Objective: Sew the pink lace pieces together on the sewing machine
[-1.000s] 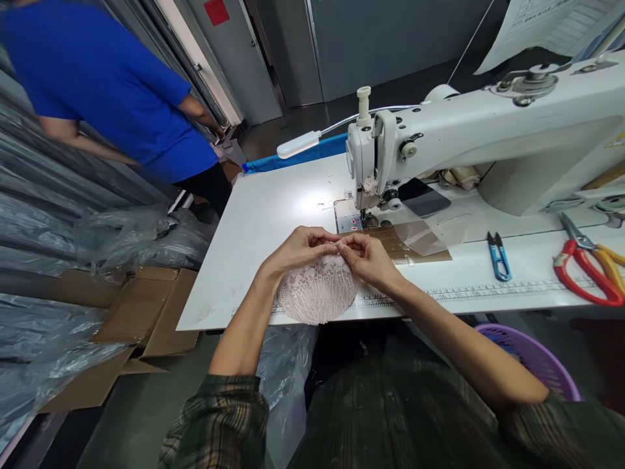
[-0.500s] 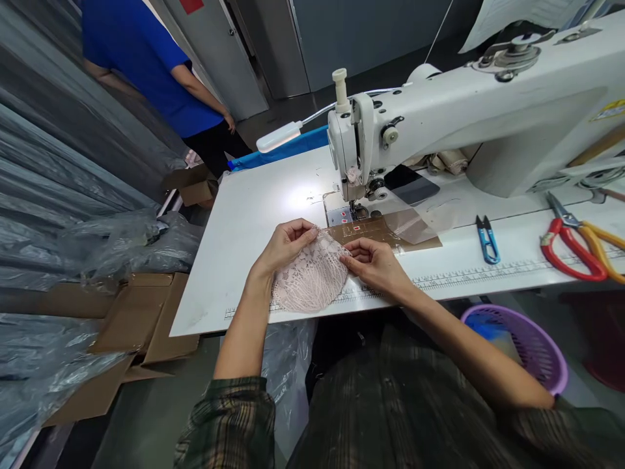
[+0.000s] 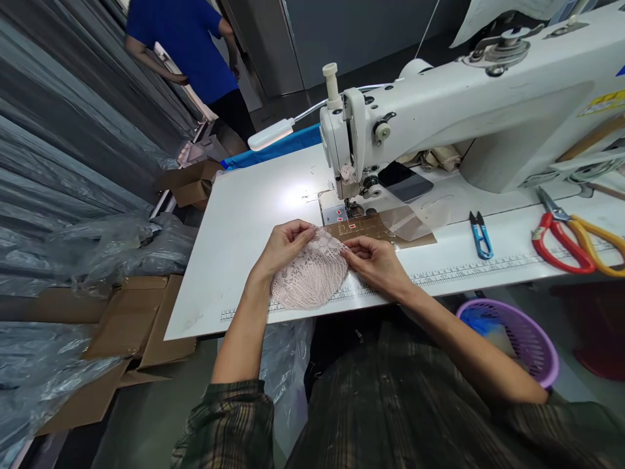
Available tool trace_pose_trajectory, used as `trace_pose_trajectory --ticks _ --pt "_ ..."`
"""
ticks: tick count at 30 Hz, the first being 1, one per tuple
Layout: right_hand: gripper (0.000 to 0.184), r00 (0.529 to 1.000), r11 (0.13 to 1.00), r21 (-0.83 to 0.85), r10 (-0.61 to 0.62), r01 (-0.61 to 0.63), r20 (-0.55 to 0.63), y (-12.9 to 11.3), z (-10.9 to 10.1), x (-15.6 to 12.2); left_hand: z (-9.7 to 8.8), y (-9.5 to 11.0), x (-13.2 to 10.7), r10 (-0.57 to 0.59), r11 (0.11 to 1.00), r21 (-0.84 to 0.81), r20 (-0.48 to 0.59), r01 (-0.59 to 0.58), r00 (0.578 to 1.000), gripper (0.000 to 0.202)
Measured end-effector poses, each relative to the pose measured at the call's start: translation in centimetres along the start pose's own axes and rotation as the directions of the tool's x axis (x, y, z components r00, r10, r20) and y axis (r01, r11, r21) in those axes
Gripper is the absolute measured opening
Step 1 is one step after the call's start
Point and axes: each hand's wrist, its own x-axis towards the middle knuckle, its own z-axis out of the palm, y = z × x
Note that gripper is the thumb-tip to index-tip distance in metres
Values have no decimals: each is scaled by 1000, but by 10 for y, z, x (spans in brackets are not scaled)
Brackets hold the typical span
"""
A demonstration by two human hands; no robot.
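A pale pink lace piece [image 3: 310, 273], rounded along its lower edge, is held up at the front of the white sewing table [image 3: 209, 260]. My left hand [image 3: 286, 247] pinches its upper left edge between thumb and fingers. At its right edge, my right hand [image 3: 374, 260] grips the lace with closed fingertips. Just beyond the hands stands the needle area of a white sewing machine [image 3: 439, 104]; the lace is apart from the presser foot [image 3: 348, 207]. A brown strip [image 3: 361, 228] lies on the machine bed behind the lace.
Blue thread snips [image 3: 481, 236] and red-and-yellow-handled scissors [image 3: 569, 238] lie on the right. A dark phone [image 3: 405, 181] rests under the machine arm. A purple basket [image 3: 532, 339] stands below; cardboard boxes [image 3: 129, 312] are at left. A person in blue [image 3: 183, 49] stands behind.
The person in blue has shifted to the right and turned, one arm now bent. My view has moved slightly. Both hands keep their hold on the lace, almost unmoved.
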Motion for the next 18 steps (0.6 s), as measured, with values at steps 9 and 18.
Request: trace_pose_trajectory --ticks 9,18 --pt "16 984 988 -5 156 -157 80 -2 -7 6 4 2 5 27 997 77 58 -31 998 32" --pt "7 971 954 -209 232 -215 56 -12 -16 16 19 -2 26 81 900 418 107 -119 991 21"
